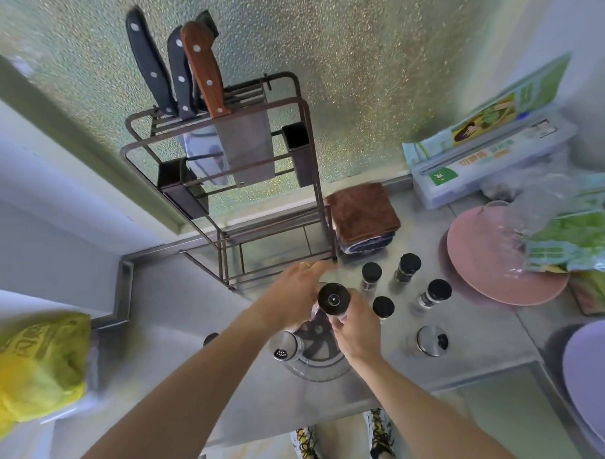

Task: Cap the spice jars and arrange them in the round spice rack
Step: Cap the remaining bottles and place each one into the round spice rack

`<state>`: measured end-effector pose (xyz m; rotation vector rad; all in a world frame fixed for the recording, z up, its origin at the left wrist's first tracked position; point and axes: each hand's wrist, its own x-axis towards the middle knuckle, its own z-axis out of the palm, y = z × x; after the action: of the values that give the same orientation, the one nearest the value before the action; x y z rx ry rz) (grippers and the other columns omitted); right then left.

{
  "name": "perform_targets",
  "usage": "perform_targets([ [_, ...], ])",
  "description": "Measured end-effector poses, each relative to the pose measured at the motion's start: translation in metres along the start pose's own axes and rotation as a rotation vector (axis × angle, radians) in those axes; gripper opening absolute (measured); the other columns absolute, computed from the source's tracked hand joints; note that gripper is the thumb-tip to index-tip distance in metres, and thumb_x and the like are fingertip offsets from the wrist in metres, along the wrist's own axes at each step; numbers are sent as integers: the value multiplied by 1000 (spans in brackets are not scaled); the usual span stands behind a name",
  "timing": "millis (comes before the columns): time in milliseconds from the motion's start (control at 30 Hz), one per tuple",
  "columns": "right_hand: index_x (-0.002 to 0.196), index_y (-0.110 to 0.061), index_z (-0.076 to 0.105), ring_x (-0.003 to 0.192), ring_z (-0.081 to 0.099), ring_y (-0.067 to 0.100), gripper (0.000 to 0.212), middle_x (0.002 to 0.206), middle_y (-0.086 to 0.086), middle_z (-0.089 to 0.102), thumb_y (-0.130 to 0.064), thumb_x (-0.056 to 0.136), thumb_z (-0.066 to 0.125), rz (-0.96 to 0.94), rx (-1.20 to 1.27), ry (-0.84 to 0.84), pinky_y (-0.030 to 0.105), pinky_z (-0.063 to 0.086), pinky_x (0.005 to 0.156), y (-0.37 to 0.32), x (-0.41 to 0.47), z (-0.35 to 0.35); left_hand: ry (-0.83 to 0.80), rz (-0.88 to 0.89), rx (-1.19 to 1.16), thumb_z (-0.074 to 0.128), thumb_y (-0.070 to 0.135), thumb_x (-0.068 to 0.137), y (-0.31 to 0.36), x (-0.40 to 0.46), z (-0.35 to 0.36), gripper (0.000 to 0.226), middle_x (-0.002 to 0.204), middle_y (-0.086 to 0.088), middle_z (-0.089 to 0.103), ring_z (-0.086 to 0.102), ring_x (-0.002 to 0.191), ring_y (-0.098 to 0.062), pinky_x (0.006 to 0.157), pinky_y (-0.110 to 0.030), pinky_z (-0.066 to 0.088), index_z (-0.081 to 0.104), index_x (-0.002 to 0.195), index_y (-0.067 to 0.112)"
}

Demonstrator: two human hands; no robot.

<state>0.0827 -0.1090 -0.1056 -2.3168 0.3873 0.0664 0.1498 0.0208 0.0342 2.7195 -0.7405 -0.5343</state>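
Surface: steel counter (470,354)
Centre: round spice rack (316,362)
Right: four black-capped jars (433,293), pink plate (484,274)
Back: knife rack (231,183), brown cloth (362,213)
Left: yellow bag (35,369)
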Motion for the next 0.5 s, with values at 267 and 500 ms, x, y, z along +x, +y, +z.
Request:
perform_targets([
  [267, 125, -19, 54, 106, 69, 24, 56, 117, 1, 71, -16, 77, 82, 35, 63, 8, 40, 57, 88, -1, -6, -9, 129, -39, -75, 58, 0, 91, 15, -11, -1, 57, 131, -1, 59, 55, 118, -21, 101, -33, 44, 47, 140, 27],
  [500, 112, -22, 60, 73, 65, 14, 38, 101, -6, 65, -17, 80, 80, -3, 17, 233, 30, 54, 62, 15, -65, -80, 246, -10, -309, 50, -8, 88, 84, -18, 35, 51, 132, 3, 58, 55, 119, -16, 100, -30, 44, 59, 126, 24],
])
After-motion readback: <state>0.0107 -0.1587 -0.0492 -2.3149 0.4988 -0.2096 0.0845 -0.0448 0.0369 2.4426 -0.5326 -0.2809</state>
